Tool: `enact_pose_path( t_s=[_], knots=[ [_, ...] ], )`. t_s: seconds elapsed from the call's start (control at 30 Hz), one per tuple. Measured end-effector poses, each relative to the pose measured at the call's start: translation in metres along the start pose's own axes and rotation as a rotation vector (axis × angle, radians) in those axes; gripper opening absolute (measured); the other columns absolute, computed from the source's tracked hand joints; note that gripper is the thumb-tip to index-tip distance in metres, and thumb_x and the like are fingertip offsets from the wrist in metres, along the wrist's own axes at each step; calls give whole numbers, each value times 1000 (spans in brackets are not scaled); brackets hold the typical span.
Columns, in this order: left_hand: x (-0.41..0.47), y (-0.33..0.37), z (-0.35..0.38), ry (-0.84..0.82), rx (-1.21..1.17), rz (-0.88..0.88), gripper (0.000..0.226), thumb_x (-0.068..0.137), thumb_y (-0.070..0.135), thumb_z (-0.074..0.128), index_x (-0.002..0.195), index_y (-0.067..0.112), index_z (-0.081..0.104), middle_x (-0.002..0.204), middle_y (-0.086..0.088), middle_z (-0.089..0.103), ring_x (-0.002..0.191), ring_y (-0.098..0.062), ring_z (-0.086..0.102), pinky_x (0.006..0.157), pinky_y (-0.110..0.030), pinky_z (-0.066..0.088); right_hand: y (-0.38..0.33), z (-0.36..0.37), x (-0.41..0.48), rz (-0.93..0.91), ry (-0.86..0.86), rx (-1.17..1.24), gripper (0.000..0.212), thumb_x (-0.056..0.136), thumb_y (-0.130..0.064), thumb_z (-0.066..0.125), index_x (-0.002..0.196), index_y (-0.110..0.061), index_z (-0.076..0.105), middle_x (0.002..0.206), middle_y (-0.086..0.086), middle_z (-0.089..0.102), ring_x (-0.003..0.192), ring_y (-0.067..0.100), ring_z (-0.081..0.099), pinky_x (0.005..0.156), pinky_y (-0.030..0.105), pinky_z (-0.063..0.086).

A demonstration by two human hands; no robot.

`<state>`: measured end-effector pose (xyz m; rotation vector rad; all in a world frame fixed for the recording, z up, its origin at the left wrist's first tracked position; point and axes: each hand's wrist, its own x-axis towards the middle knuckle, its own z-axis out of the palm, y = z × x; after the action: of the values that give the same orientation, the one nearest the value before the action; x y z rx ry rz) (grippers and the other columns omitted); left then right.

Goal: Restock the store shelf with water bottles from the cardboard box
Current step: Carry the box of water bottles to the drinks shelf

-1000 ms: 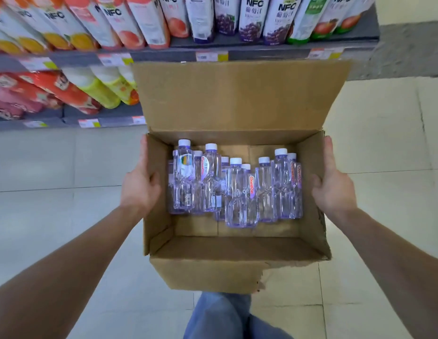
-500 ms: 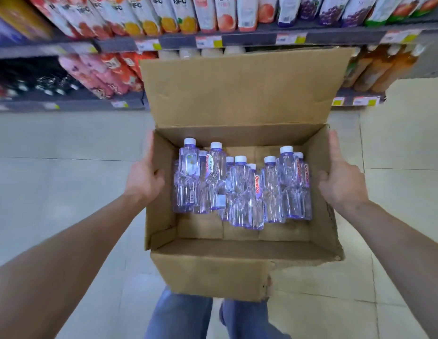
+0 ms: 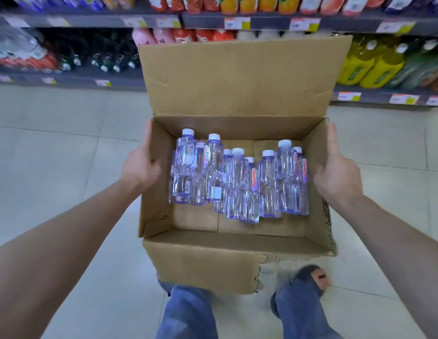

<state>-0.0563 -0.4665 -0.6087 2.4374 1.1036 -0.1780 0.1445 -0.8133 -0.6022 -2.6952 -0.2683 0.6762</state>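
I hold an open cardboard box point(image 3: 208, 267) in front of me above the floor. My left hand point(image 3: 139, 167) grips its left wall and my right hand point(image 3: 337, 174) grips its right wall. Inside lie several clear water bottles point(image 3: 237, 182) with white caps and purple-tinted bases, bunched toward the far side. The box's far flap point(image 3: 240, 77) stands up and hides part of the shelf behind it.
A store shelf point(image 3: 115, 81) of drinks runs across the top: dark bottles at left, pink and red ones in the middle, yellow bottles point(image 3: 374, 67) at right, juice cartons on the upper tier. Pale tiled floor point(image 3: 54, 148) lies below. My jeans and sandalled foot point(image 3: 311, 277) show under the box.
The view has shifted along the shelf to the left and back from it, with the box carried in both hands. My grip on the box walls is unchanged.
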Motion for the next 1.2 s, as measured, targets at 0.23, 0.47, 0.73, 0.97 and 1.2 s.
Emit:
enact_pose_path(
  t_s=[0.23, 0.47, 0.73, 0.97, 1.2],
  knots=[
    [58, -165, -79, -24, -8, -7, 105, 89, 3, 54, 162, 47, -7, 63, -12, 55, 64, -34, 55, 65, -37, 44, -160, 94, -36, 22, 1, -3, 102, 94, -5, 56, 161, -44, -10, 63, 14, 55, 54, 23, 46, 60, 35, 38],
    [125, -297, -144, -10, 6, -32, 104, 91, 5, 54, 161, 51, -8, 72, -20, 61, 74, -40, 59, 73, -45, 53, -303, 177, -34, 10, -4, 4, 106, 93, -5, 58, 160, -44, -14, 63, 10, 54, 59, 27, 51, 64, 35, 39],
    [217, -410, -205, -11, -16, -65, 103, 92, 5, 56, 161, 50, -6, 68, -19, 61, 71, -40, 60, 73, -44, 53, -445, 261, 7, 30, -50, -33, 105, 95, -6, 57, 160, -43, -17, 62, 8, 53, 53, 22, 46, 63, 35, 40],
    [295, -511, -240, -10, 14, -113, 101, 95, 4, 54, 162, 46, -9, 57, -15, 56, 57, -33, 53, 64, -37, 43, -564, 344, 42, 24, -58, -24, 100, 95, -11, 56, 161, -40, -14, 60, 10, 49, 62, 34, 51, 67, 39, 45],
    [374, -609, -275, -27, 41, -103, 100, 94, 4, 52, 162, 45, -8, 61, -17, 57, 59, -33, 53, 64, -38, 42, -664, 419, 63, 55, -79, -23, 102, 96, -8, 55, 160, -44, -17, 65, 14, 54, 57, 28, 48, 66, 38, 44]
  ],
)
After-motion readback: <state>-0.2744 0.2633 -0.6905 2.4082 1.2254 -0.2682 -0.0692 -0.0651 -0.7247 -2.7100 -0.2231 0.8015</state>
